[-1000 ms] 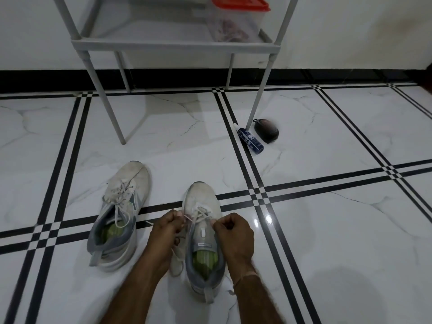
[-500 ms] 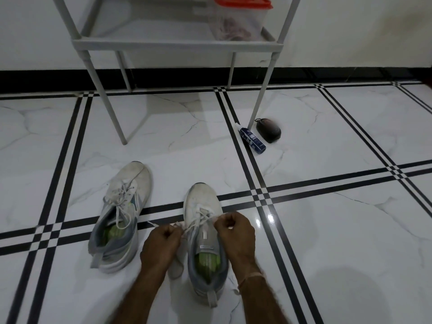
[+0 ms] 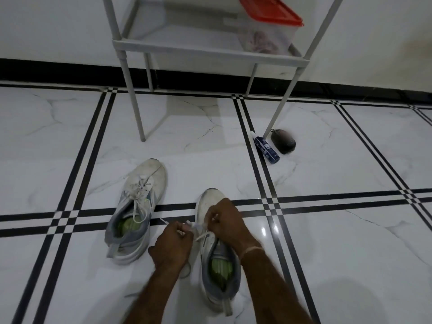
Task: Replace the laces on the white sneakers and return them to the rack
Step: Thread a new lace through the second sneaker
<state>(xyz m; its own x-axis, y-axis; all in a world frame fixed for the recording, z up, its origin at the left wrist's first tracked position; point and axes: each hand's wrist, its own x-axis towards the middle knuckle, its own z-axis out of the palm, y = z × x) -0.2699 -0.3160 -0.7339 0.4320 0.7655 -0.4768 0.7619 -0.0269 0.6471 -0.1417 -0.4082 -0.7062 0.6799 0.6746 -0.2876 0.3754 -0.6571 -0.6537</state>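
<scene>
Under both hands, head view: knotting the lace [image 3: 197, 226] on the nearer white sneaker [image 3: 208, 202].
Pinches lace strands in left hand [image 3: 171, 247] and right hand [image 3: 225, 220], fingers curled, close together over that sneaker. Second sneaker [image 3: 140, 206], laced, just left of the left hand. Next, likely: snug pull on the knot, then both sneakers up to the rack [image 3: 205, 51] beyond the hands.

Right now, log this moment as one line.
left hand: pinches lace | right hand: pinches lace | near sneaker: on floor, under hands | far sneaker: on floor, untouched | rack shelf: no sneakers
</scene>
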